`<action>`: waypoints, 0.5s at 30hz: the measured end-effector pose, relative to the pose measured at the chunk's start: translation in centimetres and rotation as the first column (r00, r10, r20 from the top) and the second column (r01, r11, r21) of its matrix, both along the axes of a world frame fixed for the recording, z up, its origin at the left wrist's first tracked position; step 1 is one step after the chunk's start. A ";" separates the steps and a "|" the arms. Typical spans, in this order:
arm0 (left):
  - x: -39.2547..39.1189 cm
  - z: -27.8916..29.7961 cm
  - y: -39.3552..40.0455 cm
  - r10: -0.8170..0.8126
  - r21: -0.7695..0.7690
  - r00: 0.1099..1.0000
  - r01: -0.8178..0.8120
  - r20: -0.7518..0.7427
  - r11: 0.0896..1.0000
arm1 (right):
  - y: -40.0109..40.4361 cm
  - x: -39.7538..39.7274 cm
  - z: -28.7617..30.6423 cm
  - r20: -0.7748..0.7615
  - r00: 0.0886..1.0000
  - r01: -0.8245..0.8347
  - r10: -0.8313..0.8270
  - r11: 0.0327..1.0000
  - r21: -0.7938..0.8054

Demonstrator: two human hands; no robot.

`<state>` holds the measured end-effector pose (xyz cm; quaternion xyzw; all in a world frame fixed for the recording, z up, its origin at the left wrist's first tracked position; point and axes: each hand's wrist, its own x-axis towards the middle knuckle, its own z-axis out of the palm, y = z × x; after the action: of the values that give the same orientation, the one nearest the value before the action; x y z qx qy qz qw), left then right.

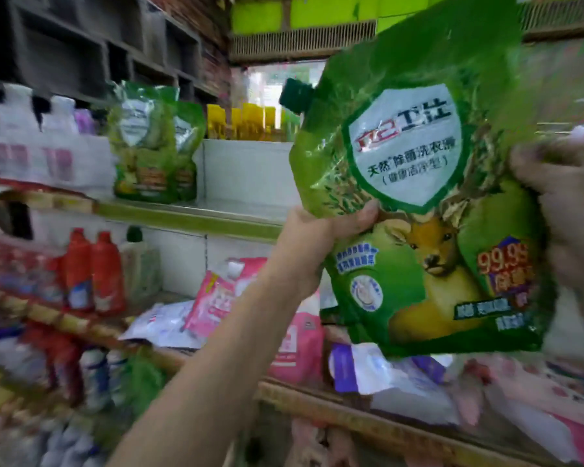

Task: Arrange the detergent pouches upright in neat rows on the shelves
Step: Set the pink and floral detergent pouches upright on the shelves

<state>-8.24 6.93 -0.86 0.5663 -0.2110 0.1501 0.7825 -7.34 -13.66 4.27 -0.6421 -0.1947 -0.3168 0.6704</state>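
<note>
A big green detergent pouch (429,183) with a deer picture and a dark green cap fills the right half of the view, held up in the air in front of the shelves. My left hand (321,234) grips its left edge, thumb on the front. My right hand (567,203) holds its right edge. Two matching green pouches (152,143) stand upright on the upper shelf (189,215) to the left. Pink pouches (216,298) and white and purple pouches (378,369) lie in a loose heap on the lower shelf.
White bottles (34,139) stand left of the green pouches. Yellow bottles (246,123) line the back of the upper shelf, with bare shelf in front of them. Red bottles (95,271) stand on the lower shelf at left. More bottles fill the bottom left.
</note>
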 end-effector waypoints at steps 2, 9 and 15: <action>-0.9 0.7 5.2 0.044 -0.033 0.998 -0.045 -0.038 0.998 | 4.9 0.6 -0.2 -0.003 0.997 -0.081 0.081 0.996 0.022; -0.8 2.2 18.6 0.263 -0.279 0.963 -0.270 -0.066 0.921 | 19.0 1.4 0.9 0.002 0.988 -0.154 0.154 0.988 0.021; 2.6 6.6 25.9 0.394 -0.126 0.916 -0.400 -0.067 0.908 | 24.1 6.1 4.3 -0.005 0.999 -0.040 0.040 0.974 -0.223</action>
<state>-5.66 32.88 5.70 0.5450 -0.0650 0.3090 0.7767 -1.27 10.43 8.57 -0.7093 -0.2415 -0.2793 0.6005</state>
